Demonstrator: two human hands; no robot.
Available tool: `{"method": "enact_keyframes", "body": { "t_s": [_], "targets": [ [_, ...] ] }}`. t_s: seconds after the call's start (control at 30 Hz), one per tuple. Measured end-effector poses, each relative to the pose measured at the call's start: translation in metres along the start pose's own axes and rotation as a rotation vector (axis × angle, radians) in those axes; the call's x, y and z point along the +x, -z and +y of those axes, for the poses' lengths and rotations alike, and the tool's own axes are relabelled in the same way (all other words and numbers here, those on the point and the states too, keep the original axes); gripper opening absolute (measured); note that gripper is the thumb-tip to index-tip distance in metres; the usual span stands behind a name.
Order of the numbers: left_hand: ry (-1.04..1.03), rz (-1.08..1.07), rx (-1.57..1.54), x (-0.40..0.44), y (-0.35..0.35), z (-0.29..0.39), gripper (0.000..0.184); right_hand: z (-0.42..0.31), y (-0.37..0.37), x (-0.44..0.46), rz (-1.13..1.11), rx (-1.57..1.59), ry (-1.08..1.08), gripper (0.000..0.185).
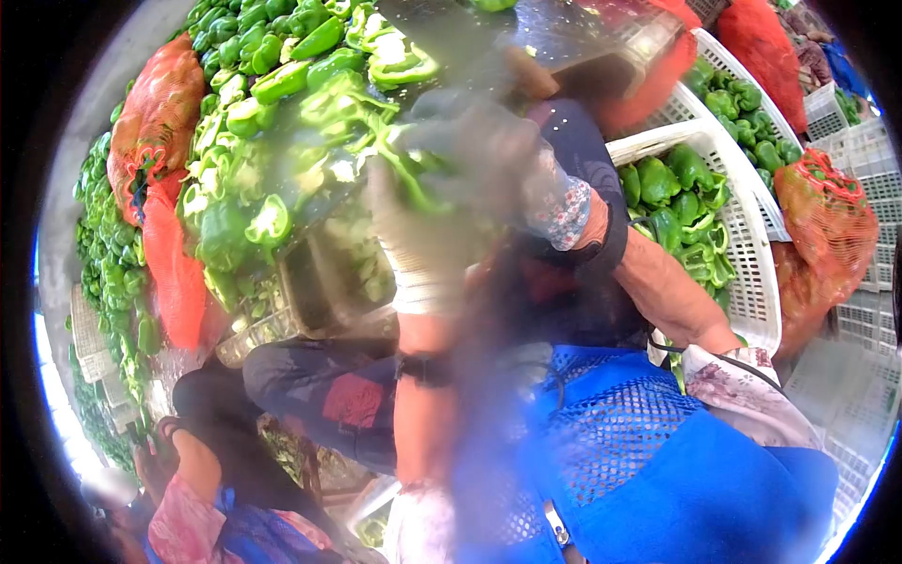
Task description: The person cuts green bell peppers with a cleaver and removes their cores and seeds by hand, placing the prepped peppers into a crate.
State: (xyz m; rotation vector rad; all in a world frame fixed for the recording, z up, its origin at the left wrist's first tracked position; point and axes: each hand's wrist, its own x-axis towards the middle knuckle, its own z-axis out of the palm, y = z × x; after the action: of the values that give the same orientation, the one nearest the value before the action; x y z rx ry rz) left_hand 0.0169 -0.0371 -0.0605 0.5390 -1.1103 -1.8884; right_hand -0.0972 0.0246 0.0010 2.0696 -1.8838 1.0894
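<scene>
My left hand (413, 221), in a pale glove with a white cuff, is at the near edge of a heap of cut green bell peppers (282, 83). A bright green pepper piece (399, 164) lies against its fingers; whether they grip it is unclear. Just to the right, my right hand (493, 150) wears a grey glove below a flowered cuff. A smear across the middle of the view hides the fingers of both hands. Beneath the heap's edge, a dark-rimmed container (315, 287) with pale green pieces shows partly.
At right, a white crate (756, 235) of green peppers stands beside my leg, with another crate (723, 52) behind it. Red mesh sacks (155, 117) flank the heap, and one sack (822, 226) leans at far right. A co-worker's arm (193, 465) is at lower left.
</scene>
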Motion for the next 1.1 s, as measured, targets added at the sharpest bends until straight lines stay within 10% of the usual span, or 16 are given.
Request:
{"method": "enact_keyframes", "body": {
  "t_s": [0.03, 0.13, 0.27, 0.5, 0.6, 0.7, 0.9, 1.0, 1.1],
  "targets": [
    [0.108, 0.005, -0.217, 0.0, -0.001, 0.0, 0.043, 0.002, 0.0, -0.001, -0.03, -0.079, 0.031, 0.027],
    [-0.218, -0.036, 0.585, -0.015, -0.001, -0.002, 0.04, 0.006, -0.006, -0.008, -0.082, -0.406, 0.077, 0.022],
    [-0.397, -0.029, 0.84, -0.015, -0.002, -0.011, 0.039, 0.007, -0.042, -0.013, 0.11, -0.586, 0.032, 0.02],
    [0.015, 0.02, -0.097, -0.028, -0.023, 0.009, 0.038, 0.005, -0.048, -0.02, 0.19, 0.251, -0.091, 0.009],
    [0.33, 0.128, -0.758, -0.02, -0.018, 0.029, 0.039, -0.005, -0.019, -0.022, 0.111, 0.074, 0.197, 0.012],
    [0.254, 0.333, -0.562, -0.005, -0.001, 0.027, 0.043, 0.009, 0.024, -0.025, 0.225, 0.086, 0.055, 0.027],
    [-0.147, -0.067, -0.011, -0.006, -0.068, -0.011, 0.025, -0.007, 0.059, -0.058, 0.128, 0.381, -0.802, 0.068],
    [0.097, -0.453, 0.008, -0.019, -0.1, -0.011, 0.029, -0.002, 0.07, -0.081, 0.224, 0.382, -1.006, 0.06],
    [-0.153, -0.285, 0.33, -0.016, -0.077, 0.005, 0.028, 0.025, 0.083, -0.104, 0.347, 0.777, -1.062, 0.058]
  ]
}}
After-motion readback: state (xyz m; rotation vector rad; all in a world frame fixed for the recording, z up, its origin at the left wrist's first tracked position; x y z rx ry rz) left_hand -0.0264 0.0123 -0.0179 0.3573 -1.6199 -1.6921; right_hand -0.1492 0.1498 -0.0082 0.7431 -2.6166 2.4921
